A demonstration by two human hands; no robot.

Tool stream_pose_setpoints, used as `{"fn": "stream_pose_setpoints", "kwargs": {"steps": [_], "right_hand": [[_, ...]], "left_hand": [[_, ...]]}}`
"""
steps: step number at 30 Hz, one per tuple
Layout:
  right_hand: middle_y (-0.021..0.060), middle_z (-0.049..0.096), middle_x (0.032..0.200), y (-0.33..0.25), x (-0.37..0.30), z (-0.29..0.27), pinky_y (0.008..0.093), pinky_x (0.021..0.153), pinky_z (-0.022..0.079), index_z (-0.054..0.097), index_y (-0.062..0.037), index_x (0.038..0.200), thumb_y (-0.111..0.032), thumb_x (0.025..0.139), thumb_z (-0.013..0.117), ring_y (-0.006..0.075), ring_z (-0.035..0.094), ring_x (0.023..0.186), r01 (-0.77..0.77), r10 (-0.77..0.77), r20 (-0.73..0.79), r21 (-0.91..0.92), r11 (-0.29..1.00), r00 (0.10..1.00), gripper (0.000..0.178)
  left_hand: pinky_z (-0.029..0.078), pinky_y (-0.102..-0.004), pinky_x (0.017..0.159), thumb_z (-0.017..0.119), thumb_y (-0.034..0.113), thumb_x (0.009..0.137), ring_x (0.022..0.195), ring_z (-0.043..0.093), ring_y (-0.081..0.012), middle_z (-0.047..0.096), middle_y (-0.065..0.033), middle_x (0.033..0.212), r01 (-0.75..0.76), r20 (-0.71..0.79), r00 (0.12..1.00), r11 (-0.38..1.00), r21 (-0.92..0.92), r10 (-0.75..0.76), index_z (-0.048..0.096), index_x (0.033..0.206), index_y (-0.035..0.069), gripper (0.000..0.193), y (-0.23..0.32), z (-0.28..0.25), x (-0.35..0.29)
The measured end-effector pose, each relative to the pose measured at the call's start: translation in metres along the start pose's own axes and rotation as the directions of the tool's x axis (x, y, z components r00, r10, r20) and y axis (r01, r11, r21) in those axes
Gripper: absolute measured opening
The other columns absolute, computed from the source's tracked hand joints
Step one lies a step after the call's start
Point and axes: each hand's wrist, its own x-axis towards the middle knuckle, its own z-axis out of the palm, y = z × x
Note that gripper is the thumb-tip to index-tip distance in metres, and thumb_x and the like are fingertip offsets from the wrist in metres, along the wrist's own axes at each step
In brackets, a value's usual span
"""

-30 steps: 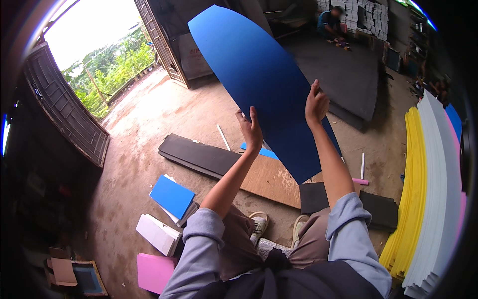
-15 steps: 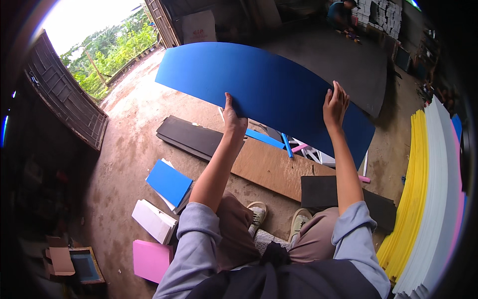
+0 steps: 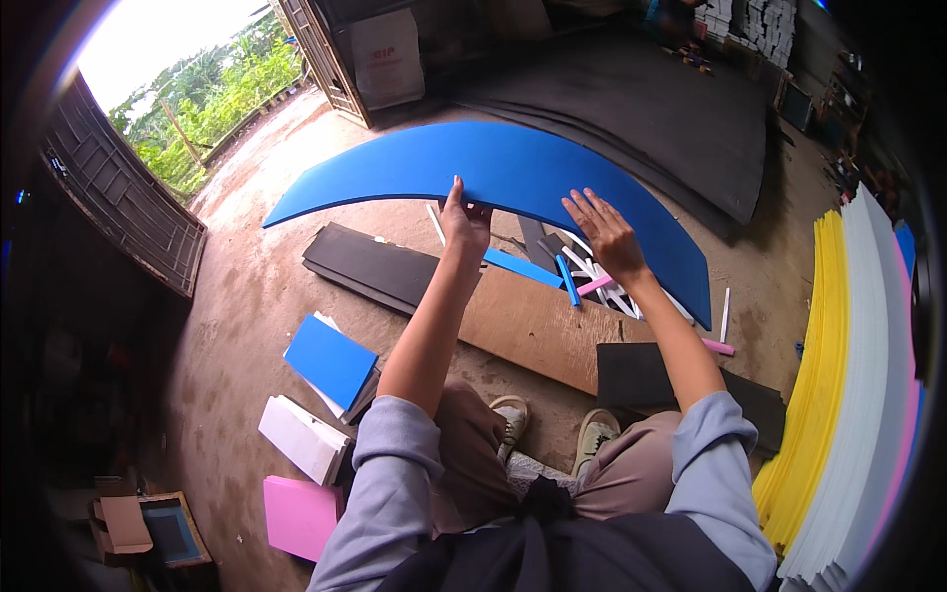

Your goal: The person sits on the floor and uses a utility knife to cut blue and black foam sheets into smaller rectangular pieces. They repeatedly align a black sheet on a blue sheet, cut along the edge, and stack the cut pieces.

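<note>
A long blue foam sheet (image 3: 473,158) is held up in front of me, its ends drooping to both sides. My left hand (image 3: 464,219) grips its near edge, thumb on top and fingers underneath. Flat and with fingers stretched, my right hand (image 3: 607,237) lies at the sheet's near edge right of the middle. Below the sheet, a brown wooden board (image 3: 528,331) rests on the floor. Behind the board are loose strips, among them a blue strip (image 3: 568,280) and a pink strip (image 3: 595,285).
Black foam stacks (image 3: 370,268) flank the board. To the left lie blue (image 3: 332,361), white (image 3: 304,439) and pink sheet piles (image 3: 301,518). Tall yellow (image 3: 814,385) and white stacks (image 3: 853,395) stand at right. Large black sheets (image 3: 631,109) and a person (image 3: 671,20) are farther back.
The blue sheet has come lower and tilted flatter, with its left end bending down. My right hand has moved left along it and its fingers have straightened.
</note>
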Motion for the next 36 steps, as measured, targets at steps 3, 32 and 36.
{"fn": "stream_pose_setpoints", "kwargs": {"steps": [3, 32, 36], "right_hand": [[0.0003, 0.047, 0.132, 0.034, -0.029, -0.017, 0.0390, 0.095, 0.042, 0.040, -0.0200, 0.133, 0.001, 0.081, 0.049, 0.0202, 0.050, 0.116, 0.070, -0.065, 0.065, -0.088, 0.994, 0.996, 0.057], [0.0185, 0.039, 0.119, 0.032, -0.298, 0.162, 0.0559, 0.095, 0.039, 0.024, -0.0044, 0.118, 0.007, 0.081, 0.054, 0.0365, 0.044, 0.113, -0.155, 0.459, 0.834, 0.432, -0.888, -0.307, 0.049], [0.0185, 0.037, 0.122, 0.018, -0.281, 0.167, 0.0601, 0.098, 0.034, 0.023, -0.0067, 0.120, 0.009, 0.082, 0.050, 0.0373, 0.042, 0.116, -0.202, 0.530, 0.749, 0.492, -0.847, -0.397, 0.049]], "left_hand": [[0.050, -0.0377, 0.084, 0.055, 0.017, 0.088, 0.095, 0.057, -0.0230, 0.056, -0.0080, 0.106, -0.264, -0.122, 0.958, 0.964, -0.021, 0.260, 0.050, 0.109, 0.004, 0.025, 0.063, -0.045, 0.039], [0.041, -0.0423, 0.098, 0.056, 0.017, 0.088, 0.108, 0.048, -0.0279, 0.046, -0.0147, 0.116, 0.315, -0.523, 0.844, 0.899, 0.303, -0.119, 0.034, 0.123, 0.003, 0.044, -0.134, -0.231, -0.031], [0.046, -0.0369, 0.086, 0.055, 0.018, 0.089, 0.103, 0.054, -0.0214, 0.048, -0.0128, 0.121, -0.025, -0.423, 0.817, 0.757, 0.653, 0.392, 0.017, 0.137, 0.011, 0.062, -0.045, -0.265, -0.019]]}}
